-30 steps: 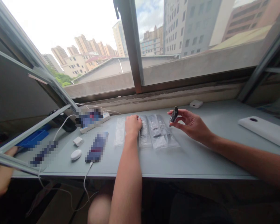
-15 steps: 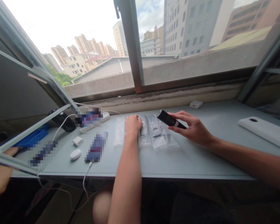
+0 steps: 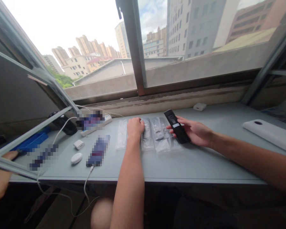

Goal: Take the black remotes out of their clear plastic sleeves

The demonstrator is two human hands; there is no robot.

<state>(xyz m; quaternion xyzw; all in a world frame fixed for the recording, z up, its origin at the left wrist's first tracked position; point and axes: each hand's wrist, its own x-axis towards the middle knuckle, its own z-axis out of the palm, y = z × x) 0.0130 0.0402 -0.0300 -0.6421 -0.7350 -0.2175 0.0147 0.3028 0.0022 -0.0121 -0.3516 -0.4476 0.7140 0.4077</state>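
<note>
In my right hand (image 3: pixel 199 132) is a black remote control (image 3: pixel 173 122), held tilted. Its face toward me carries small print and a white label. The fingers wrap its right side and underside. My left hand (image 3: pixel 135 127) rests palm down among the flat clear plastic bags (image 3: pixel 162 144), its fingertips partly hidden. Several bags lie in a row on the grey table (image 3: pixel 205 168), with pale and grey contents that I cannot make out. One bag (image 3: pixel 121 136) shows left of my left hand, and others lie between my hands.
To the left are a phone (image 3: pixel 98 151) on a cable, a white charger (image 3: pixel 78 144), a white rounded object (image 3: pixel 76 158), a power strip (image 3: pixel 107 120) and a blue tray (image 3: pixel 33 141). Another person's arm (image 3: pixel 1 178) reaches in there. A white slab (image 3: pixel 271 133) lies right.
My right hand has turned the remote control so that its labelled face shows toward me, and its lower end has dropped slightly. My left hand stays in place.
</note>
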